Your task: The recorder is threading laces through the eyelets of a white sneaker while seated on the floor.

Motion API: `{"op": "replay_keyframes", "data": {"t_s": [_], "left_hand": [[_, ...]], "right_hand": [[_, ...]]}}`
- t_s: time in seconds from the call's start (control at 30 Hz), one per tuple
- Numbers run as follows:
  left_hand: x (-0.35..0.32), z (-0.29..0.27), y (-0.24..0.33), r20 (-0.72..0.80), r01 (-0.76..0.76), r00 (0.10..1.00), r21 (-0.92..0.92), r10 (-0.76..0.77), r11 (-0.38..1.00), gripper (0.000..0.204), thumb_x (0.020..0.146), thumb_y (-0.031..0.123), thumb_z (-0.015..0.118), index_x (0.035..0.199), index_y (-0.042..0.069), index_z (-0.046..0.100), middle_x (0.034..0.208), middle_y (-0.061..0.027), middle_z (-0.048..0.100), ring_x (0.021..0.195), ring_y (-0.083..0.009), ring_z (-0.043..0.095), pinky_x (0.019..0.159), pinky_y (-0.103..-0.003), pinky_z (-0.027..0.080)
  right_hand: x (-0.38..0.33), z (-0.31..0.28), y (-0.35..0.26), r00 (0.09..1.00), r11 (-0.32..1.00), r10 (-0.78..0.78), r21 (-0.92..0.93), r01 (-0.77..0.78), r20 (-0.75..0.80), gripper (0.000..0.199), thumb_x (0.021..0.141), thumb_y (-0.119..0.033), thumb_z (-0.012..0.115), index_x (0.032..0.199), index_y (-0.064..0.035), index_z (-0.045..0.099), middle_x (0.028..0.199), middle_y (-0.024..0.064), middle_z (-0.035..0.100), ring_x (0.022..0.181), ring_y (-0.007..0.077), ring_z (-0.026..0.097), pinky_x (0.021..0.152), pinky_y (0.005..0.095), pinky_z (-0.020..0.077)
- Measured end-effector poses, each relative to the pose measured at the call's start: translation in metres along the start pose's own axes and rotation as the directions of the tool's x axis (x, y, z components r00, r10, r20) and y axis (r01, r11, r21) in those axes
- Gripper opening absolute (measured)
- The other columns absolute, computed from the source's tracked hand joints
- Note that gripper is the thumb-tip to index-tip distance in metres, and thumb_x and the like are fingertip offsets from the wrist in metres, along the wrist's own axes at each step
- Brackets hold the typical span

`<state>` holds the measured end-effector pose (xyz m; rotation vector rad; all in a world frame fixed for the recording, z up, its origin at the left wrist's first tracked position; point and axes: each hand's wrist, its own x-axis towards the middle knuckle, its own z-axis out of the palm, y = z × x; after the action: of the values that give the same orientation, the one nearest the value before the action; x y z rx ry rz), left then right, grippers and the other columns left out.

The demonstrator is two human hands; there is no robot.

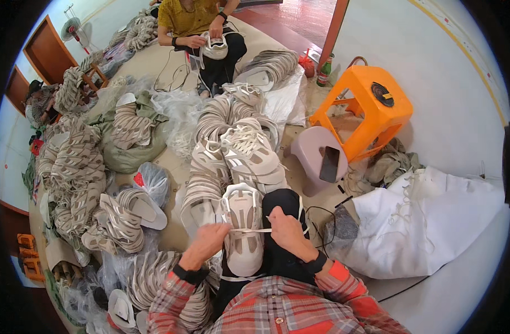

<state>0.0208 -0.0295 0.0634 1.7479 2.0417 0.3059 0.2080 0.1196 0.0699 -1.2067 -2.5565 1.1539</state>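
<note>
Left grip: the left hand (210, 238) is pinched shut on one end of a flat white lace (249, 230), just at the left edge of the shoe upper.
Right grip: the right hand (285, 229) is closed on the other end of the lace, at the upper's right edge; which fingers do the pinching cannot be made out.
Lace: it is stretched taut and almost level between the two hands, across the upper's front.
Shoe upper: a beige and white shoe upper (243, 228) is propped on the person's dark-trousered lap (285, 203), its long axis running away from the body, toe end far, heel end near the plaid shirt (277, 306).
Key relation: the lace lies crosswise to the upper's long axis; the upper sits between the hands, and neither hand is clearly the nearer, each touching its own side.
Just beyond: a row of laced uppers (241, 147) is stacked straight ahead of the lap.
Left side: piles of unlaced uppers (77, 167) and clear plastic bags (152, 181) are spread on the floor.
Right side: a white sack (427, 222) with loose laces on it lies near the right forearm; a pink stool (313, 153) and an orange stool (372, 106) stand further off.
Far end: another person in a yellow shirt (188, 16) is seated, with both hands on a shoe upper of their own.
</note>
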Motion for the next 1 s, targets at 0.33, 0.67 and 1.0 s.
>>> {"op": "replay_keyframes", "data": {"t_s": [0.33, 0.67, 1.0], "left_hand": [[0.024, -0.003, 0.019, -0.216, 0.003, 0.967, -0.521, -0.136, 0.854, 0.014, 0.082, 0.010, 0.054, 0.089, 0.002, 0.064, 0.074, -0.0106, 0.061, 0.067, -0.0242, 0.057, 0.062, -0.033, 0.044], [0.042, 0.015, 0.021, 0.122, 0.185, 0.982, -0.744, -0.143, 0.642, 0.022, 0.080, 0.016, 0.055, 0.092, 0.001, 0.064, 0.066, -0.0102, 0.062, 0.059, -0.0153, 0.057, 0.057, -0.029, 0.045], [0.072, -0.008, 0.022, 0.196, -0.057, 0.974, -0.270, 0.113, 0.961, 0.017, 0.074, 0.018, 0.056, 0.081, 0.005, 0.063, 0.070, -0.0132, 0.062, 0.067, -0.0287, 0.061, 0.061, -0.037, 0.046]], "right_hand": [[-0.002, 0.026, -0.006, 0.956, 0.961, -0.272, -0.030, 0.276, 0.106, 0.011, 0.074, -0.003, 0.048, 0.082, 0.0036, 0.044, 0.063, 0.0258, 0.055, 0.064, 0.0432, 0.057, 0.058, 0.0487, 0.0454], [-0.006, 0.020, -0.023, 0.937, 0.944, -0.300, -0.085, 0.318, 0.181, 0.020, 0.067, 0.001, 0.051, 0.083, 0.0081, 0.042, 0.067, 0.0287, 0.056, 0.069, 0.0429, 0.059, 0.061, 0.0471, 0.0476], [0.003, 0.033, 0.002, 0.960, 0.961, -0.276, -0.001, 0.277, 0.040, 0.015, 0.069, 0.002, 0.049, 0.079, 0.0068, 0.039, 0.060, 0.0248, 0.054, 0.064, 0.0431, 0.057, 0.057, 0.0464, 0.0460]]}}
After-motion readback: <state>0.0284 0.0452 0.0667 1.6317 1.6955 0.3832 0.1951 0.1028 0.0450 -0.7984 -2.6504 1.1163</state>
